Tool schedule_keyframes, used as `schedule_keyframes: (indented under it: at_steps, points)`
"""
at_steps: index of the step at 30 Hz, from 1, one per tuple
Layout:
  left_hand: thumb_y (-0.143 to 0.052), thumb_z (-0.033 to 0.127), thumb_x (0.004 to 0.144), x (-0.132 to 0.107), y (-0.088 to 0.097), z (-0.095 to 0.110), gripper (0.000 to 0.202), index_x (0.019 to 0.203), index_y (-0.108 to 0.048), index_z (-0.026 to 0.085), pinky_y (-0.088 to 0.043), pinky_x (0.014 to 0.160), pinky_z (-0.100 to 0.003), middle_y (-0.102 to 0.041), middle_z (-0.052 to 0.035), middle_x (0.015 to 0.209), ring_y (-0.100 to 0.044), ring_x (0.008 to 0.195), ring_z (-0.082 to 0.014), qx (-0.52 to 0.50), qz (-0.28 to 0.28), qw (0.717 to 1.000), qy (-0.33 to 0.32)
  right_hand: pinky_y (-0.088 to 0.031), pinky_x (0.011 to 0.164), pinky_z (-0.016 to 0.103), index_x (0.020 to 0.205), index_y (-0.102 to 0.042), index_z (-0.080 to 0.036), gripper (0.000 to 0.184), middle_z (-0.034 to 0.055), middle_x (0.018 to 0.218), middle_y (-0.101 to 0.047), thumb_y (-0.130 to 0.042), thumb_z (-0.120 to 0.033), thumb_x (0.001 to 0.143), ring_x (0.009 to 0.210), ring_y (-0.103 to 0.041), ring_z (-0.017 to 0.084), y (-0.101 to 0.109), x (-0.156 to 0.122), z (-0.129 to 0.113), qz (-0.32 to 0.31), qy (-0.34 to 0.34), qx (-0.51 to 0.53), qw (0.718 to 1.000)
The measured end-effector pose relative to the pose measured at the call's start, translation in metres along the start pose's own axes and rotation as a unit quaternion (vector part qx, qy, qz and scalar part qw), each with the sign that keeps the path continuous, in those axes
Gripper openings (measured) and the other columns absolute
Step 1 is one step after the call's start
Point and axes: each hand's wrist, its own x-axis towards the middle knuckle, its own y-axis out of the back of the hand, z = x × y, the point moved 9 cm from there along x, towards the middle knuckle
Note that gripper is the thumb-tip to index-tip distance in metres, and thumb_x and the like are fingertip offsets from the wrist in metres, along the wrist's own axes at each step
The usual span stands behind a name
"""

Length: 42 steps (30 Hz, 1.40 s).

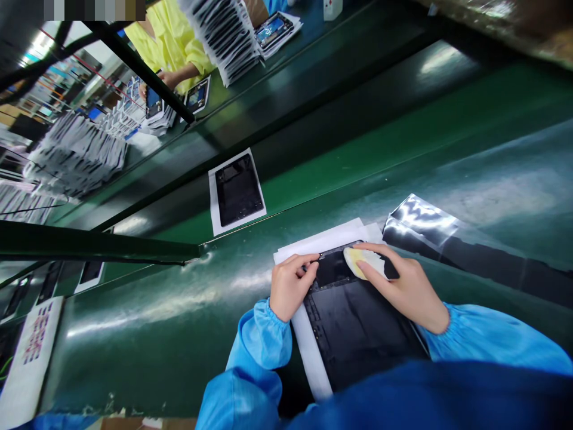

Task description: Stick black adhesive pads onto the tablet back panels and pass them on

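Note:
A black tablet housing [371, 322] lies on white paper sheets [313, 370] on the green bench, close to my body. My right hand [405, 283] grips a white and yellowish wiping pad [358, 263] between thumb and fingers, against the upper part of the housing. At the housing's upper left edge is my left hand [293, 280], its thumb and index finger brought together. Whatever sits between those fingertips is too small to make out. Both forearms are in light blue sleeves.
Dark glossy film sheets [430, 233] lie right of the housing. Beyond the bench edge, another black panel [239, 191] rests on white paper on the green conveyor. A green metal bar [98, 242] juts in from the left. Across, a person in yellow [174, 42] handles a device beside tall stacks [224, 36].

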Motion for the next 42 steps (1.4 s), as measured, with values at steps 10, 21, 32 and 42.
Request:
schedule_keyframes:
  at_steps: [10,21,32,42]
  points:
    - [-0.059,0.021,0.086,0.000,0.000,0.002,0.019,0.097,-0.074,0.022,-0.048,0.056,-0.019,-0.067,0.0023,0.074,-0.056,0.048,-0.0059,0.009,0.001,1.000,-0.008,-0.037,0.037,0.023,0.090,-0.054,-0.025,0.029,-0.0035,0.063,-0.065,-0.045,-0.035,0.065,0.021,-0.035,0.005,-0.001,0.000,-0.008,0.001,0.030,-0.038,0.999]
    - [-0.065,0.020,0.085,-0.002,0.003,0.009,0.019,0.102,-0.073,0.023,-0.047,0.061,-0.019,-0.068,0.0028,0.075,-0.055,0.056,-0.0072,0.086,0.004,0.995,-0.043,-0.038,0.040,0.023,0.090,-0.054,-0.023,0.030,-0.0005,0.069,-0.067,-0.044,-0.035,0.065,0.025,-0.041,0.006,-0.002,0.000,-0.009,0.004,0.040,-0.055,0.998]
    - [-0.066,0.024,0.086,-0.002,0.000,0.006,0.019,0.104,-0.073,0.026,-0.047,0.065,-0.020,-0.068,0.0030,0.077,-0.058,0.061,-0.0088,0.125,-0.009,0.991,-0.038,-0.037,0.037,0.025,0.089,-0.053,-0.026,0.028,-0.0010,0.073,-0.067,-0.043,-0.037,0.065,0.021,-0.035,0.005,-0.003,0.000,-0.007,0.002,0.038,-0.066,0.997]
    - [-0.060,0.029,0.090,-0.005,-0.003,0.009,0.021,0.108,-0.071,0.027,-0.047,0.065,-0.019,-0.068,0.0023,0.077,-0.059,0.064,-0.0100,0.187,-0.007,0.981,-0.057,-0.037,0.037,0.024,0.088,-0.054,-0.024,0.028,0.0014,0.079,-0.067,-0.042,-0.036,0.065,0.021,-0.035,0.004,-0.003,-0.001,-0.009,0.009,0.044,-0.068,0.997]
